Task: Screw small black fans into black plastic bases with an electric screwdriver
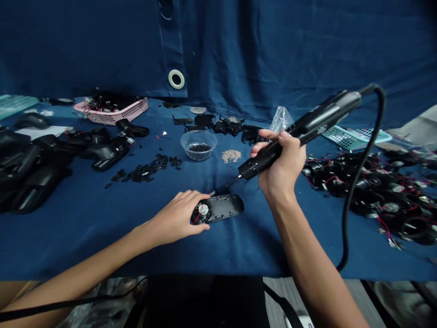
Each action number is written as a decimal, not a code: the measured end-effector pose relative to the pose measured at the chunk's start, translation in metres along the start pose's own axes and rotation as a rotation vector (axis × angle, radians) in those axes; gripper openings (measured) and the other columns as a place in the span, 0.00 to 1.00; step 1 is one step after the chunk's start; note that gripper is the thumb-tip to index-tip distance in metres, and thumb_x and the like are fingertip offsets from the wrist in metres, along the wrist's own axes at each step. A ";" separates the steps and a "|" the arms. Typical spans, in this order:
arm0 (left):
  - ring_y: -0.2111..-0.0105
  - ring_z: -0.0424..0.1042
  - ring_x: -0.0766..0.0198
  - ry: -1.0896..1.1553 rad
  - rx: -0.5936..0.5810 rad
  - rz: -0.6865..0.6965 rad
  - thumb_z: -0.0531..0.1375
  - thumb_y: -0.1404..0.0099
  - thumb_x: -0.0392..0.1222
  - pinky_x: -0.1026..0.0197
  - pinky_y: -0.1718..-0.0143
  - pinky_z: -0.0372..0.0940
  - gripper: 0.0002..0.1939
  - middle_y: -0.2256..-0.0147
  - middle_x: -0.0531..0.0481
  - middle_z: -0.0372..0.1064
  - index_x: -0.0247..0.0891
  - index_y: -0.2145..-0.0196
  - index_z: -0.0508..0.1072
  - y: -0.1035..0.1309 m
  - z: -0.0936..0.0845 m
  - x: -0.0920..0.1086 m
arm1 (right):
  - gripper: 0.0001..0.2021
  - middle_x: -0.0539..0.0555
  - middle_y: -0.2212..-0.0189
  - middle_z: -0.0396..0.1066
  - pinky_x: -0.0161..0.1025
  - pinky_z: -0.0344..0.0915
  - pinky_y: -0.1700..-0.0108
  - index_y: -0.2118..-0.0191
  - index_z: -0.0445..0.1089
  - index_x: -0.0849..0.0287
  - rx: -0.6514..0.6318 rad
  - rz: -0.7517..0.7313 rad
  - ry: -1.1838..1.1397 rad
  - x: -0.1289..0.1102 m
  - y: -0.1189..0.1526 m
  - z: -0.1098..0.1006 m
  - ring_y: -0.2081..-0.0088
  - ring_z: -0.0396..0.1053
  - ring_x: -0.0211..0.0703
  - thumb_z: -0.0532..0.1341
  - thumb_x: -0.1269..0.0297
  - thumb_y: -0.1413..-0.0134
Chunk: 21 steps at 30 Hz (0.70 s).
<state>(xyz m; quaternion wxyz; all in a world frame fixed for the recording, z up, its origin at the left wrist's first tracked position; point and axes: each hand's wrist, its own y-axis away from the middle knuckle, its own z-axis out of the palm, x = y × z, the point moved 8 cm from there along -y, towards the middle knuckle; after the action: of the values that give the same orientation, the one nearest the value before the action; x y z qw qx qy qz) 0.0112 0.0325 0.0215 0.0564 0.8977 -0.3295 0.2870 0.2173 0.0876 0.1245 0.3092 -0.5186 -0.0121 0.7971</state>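
Note:
My left hand (180, 213) grips the left end of a long black housing (227, 206) that lies on the blue cloth. Inside that end sits a round part with a white centre (203, 209) and a red wire. A corded black electric screwdriver (262, 159) is held in my right hand (282, 168), its thin bit pointing down and left. The bit's tip is above and just beyond the housing's far edge; whether it touches anything cannot be told. Past the housing stand a clear bowl (198, 145) with small dark pieces and a pile of small silvery screws (231, 156).
Black shells (37, 177) pile up at the left, below a pink basket (131, 111). Small black parts (150, 168) lie left of the bowl. Wired round parts (385, 196) cover the right, near a teal basket (351, 139). The screwdriver's cable (351, 196) hangs right of my forearm.

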 end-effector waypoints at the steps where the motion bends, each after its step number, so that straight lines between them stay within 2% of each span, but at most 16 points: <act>1: 0.48 0.66 0.50 0.002 -0.001 0.023 0.65 0.41 0.46 0.50 0.47 0.59 0.30 0.46 0.45 0.66 0.44 0.42 0.62 -0.005 0.001 0.000 | 0.08 0.45 0.71 0.70 0.31 0.66 0.77 0.61 0.57 0.53 -0.028 -0.008 0.021 0.000 0.004 0.008 0.80 0.68 0.31 0.55 0.62 0.46; 6: 0.49 0.66 0.52 0.026 0.002 0.100 0.65 0.42 0.43 0.50 0.46 0.58 0.30 0.48 0.45 0.67 0.42 0.44 0.62 -0.020 0.006 -0.003 | 0.11 0.41 0.79 0.64 0.29 0.64 0.77 0.57 0.60 0.51 -0.178 0.001 0.061 0.018 0.026 0.031 0.83 0.65 0.30 0.58 0.64 0.46; 12: 0.48 0.65 0.53 0.025 0.009 0.109 0.65 0.41 0.46 0.51 0.45 0.56 0.30 0.48 0.46 0.66 0.41 0.43 0.60 -0.018 0.010 -0.009 | 0.13 0.41 0.80 0.63 0.30 0.63 0.79 0.58 0.59 0.51 -0.219 0.022 0.107 0.042 0.034 0.027 0.83 0.65 0.30 0.62 0.59 0.46; 17: 0.48 0.65 0.53 0.010 0.015 0.115 0.64 0.41 0.46 0.51 0.45 0.56 0.30 0.49 0.47 0.66 0.41 0.44 0.60 -0.018 0.010 -0.009 | 0.14 0.41 0.80 0.62 0.32 0.64 0.80 0.57 0.56 0.50 -0.261 -0.027 0.170 0.047 0.036 0.030 0.83 0.65 0.32 0.61 0.55 0.44; 21: 0.49 0.65 0.54 -0.002 0.016 0.123 0.64 0.40 0.47 0.52 0.45 0.56 0.30 0.49 0.47 0.66 0.40 0.44 0.60 -0.019 0.010 -0.009 | 0.14 0.41 0.80 0.63 0.33 0.64 0.79 0.56 0.55 0.49 -0.264 -0.021 0.211 0.048 0.037 0.030 0.84 0.65 0.33 0.61 0.56 0.44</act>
<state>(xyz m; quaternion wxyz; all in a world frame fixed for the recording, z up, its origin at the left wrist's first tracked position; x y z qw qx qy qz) 0.0221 0.0490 0.0100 0.0312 0.8766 -0.3817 0.2915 0.1617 0.0907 0.0862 0.2463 -0.6354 -0.0895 0.7263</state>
